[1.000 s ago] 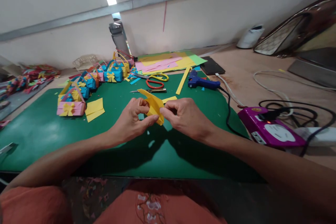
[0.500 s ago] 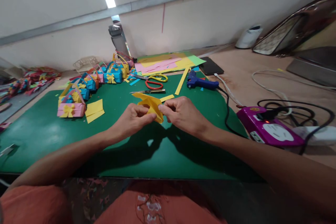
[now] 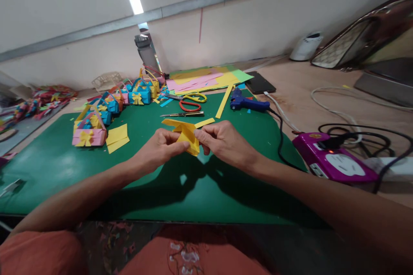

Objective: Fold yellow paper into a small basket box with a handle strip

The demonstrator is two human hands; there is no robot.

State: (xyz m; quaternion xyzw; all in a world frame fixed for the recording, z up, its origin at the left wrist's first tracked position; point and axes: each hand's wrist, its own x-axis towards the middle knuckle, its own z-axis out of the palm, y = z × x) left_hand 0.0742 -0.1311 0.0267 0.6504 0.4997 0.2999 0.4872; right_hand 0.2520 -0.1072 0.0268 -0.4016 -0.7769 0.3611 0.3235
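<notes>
Between my hands, above the green mat (image 3: 155,200), is a folded piece of yellow paper (image 3: 189,136) with upright flaps. My left hand (image 3: 163,146) pinches its left side, thumb in front. On the right side, my right hand (image 3: 219,139) grips it between thumb and fingers; some fingertips are hidden behind the paper. Just beyond lie a thin pen-like knife (image 3: 183,114), a pair of scissors (image 3: 190,102) with red and yellow handles, and yellow paper strips (image 3: 224,102). To the left are two flat yellow pieces (image 3: 117,138).
Small paper baskets with bows (image 3: 88,136) line the mat's left. A blue glue gun (image 3: 248,102) lies right of the strips, its cord running to a purple power strip (image 3: 335,159). Coloured sheets (image 3: 206,79), a phone (image 3: 260,82) and a bottle (image 3: 146,51) stand behind.
The yellow paper has turned slightly in my hands, and its front face shows more. Both hands keep their hold. The whole view has shifted a little.
</notes>
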